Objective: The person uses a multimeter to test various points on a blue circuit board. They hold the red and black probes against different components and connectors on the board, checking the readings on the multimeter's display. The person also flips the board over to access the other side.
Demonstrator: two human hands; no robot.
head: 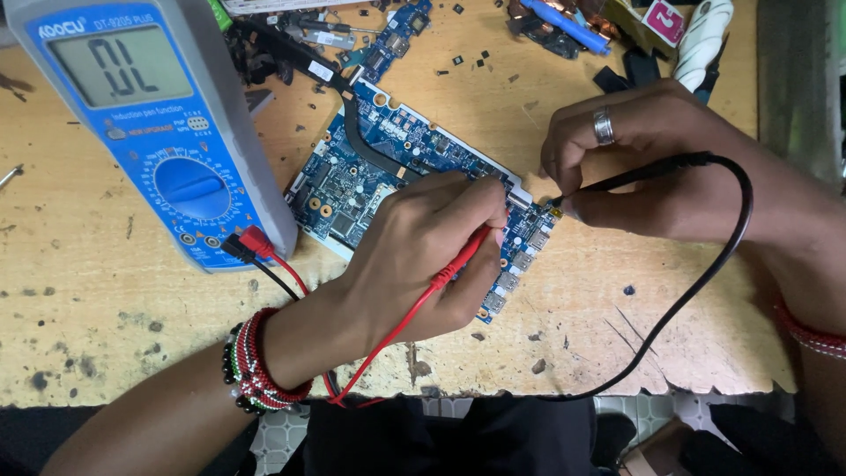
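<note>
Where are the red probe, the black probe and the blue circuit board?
red probe (458, 260), head view, on its red shaft under the left hand's fingers
black probe (634, 174), head view, on its black handle
blue circuit board (352, 181), head view, on its bare left part

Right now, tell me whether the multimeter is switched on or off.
On. The blue multimeter stands propped on the wooden bench with characters showing on its grey display.

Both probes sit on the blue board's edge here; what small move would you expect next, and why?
Probably a slight nudge of the red probe in the left hand, since the multimeter display shows no numeric value while the right hand pins the black probe to the circuit board.
</note>
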